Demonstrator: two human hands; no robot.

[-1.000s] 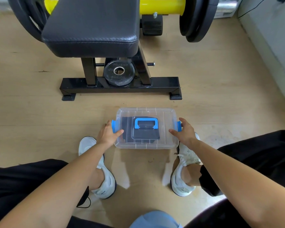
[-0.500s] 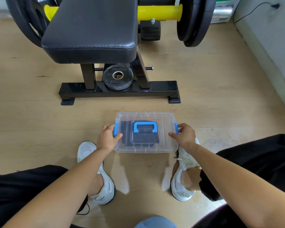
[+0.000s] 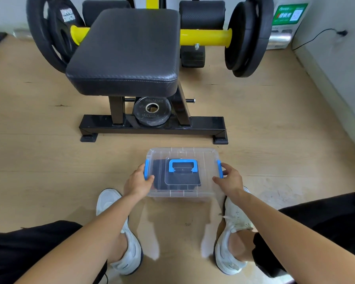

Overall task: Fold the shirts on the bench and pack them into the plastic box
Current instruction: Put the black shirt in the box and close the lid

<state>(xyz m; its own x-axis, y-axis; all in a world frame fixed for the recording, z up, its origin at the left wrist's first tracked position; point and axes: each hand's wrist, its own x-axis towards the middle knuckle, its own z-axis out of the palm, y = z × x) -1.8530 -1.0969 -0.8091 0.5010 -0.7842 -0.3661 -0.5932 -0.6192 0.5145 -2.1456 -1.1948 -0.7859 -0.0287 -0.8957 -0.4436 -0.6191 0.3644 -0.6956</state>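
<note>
A clear plastic box (image 3: 182, 154) with a blue top handle and blue side latches is lidded, just above the wooden floor between my feet. Dark folded cloth (image 3: 159, 179) shows through its lid. My left hand (image 3: 137, 182) grips the box's left end at the blue latch, thumb on the lid. My right hand (image 3: 231, 180) grips the right end at the other latch. The black padded bench (image 3: 125, 52) stands just beyond, with nothing lying on its seat.
The bench's black base bar (image 3: 152, 128) crosses the floor right behind the box, with a small weight plate (image 3: 152, 113) leaning on it. A yellow bar with big black plates (image 3: 248, 37) stands behind. My white shoes (image 3: 232, 232) flank the box. A wall runs along the right.
Both hands have closed tighter on the box's ends and the box has come up off the floor. My view has tilted up, showing more of the bench.
</note>
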